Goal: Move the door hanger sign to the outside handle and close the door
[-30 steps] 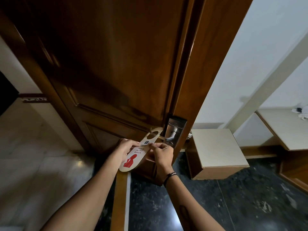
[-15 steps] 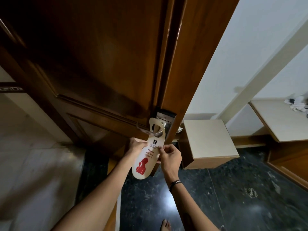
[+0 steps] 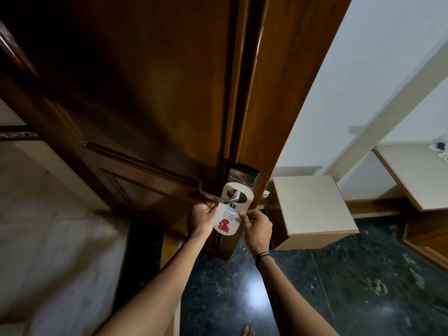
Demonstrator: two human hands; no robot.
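The sign (image 3: 226, 215) is pinched at 9 by the left hand (image 3: 202, 218) and at 3 by the right hand (image 3: 258, 226), its hole over the handle (image 3: 224, 196). It could be torn or slip off if released before seating.

I count one door (image 3: 145, 93), standing open, with one lock plate (image 3: 243, 175) on its edge side. I can make out one lever handle (image 3: 218, 196) for certain; whether a second shows on the other face I cannot tell. One sign (image 3: 228, 218) hangs there, carrying one red figure. Two hands are in my view: one left hand (image 3: 201, 218) and one right hand (image 3: 258, 229). One band (image 3: 263, 255) sits on the right wrist. One box-shaped stool (image 3: 312, 209) stands by the wall, and one desk (image 3: 417, 175) further right. At the bottom edge I see one bare foot (image 3: 246, 331).
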